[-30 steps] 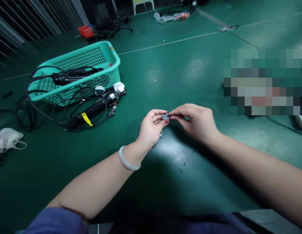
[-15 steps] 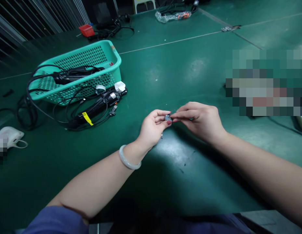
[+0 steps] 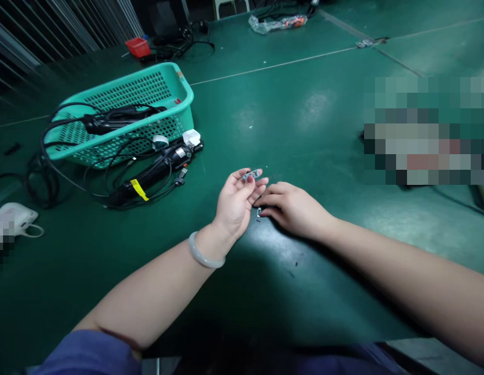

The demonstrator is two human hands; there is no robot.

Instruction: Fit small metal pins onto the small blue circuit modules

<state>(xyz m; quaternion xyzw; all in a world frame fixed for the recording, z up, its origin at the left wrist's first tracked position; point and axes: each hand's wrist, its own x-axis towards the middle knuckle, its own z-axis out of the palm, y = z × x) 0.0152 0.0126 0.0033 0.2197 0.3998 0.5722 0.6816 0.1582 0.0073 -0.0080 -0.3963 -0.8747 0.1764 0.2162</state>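
Observation:
Pinched between the thumb and fingers of my left hand (image 3: 236,200) is a small circuit board (image 3: 251,175), greyish with fine markings. The palm faces partly up, and the other fingers are loosely curled. A small silver metal piece with a rectangular opening (image 3: 259,212) lies on the green table. My right hand (image 3: 292,208) is low over the table, thumb and index fingertips slightly apart at that piece. Whether they touch it is hard to see. The right fingertips also come close to the left hand's lower fingers.
A green plastic basket (image 3: 187,99) with black corded devices stands at the left. In front of it lies another black device (image 3: 156,172) with cables and a yellow tag. A red tray (image 3: 138,47) and a plastic-wrapped item (image 3: 269,25) are at the back. A blurred-out patch covers the right.
My hands have parted. The left, with the circuit board, has moved slightly left and turned palm up; the right has let go and come down leftward to the metal piece.

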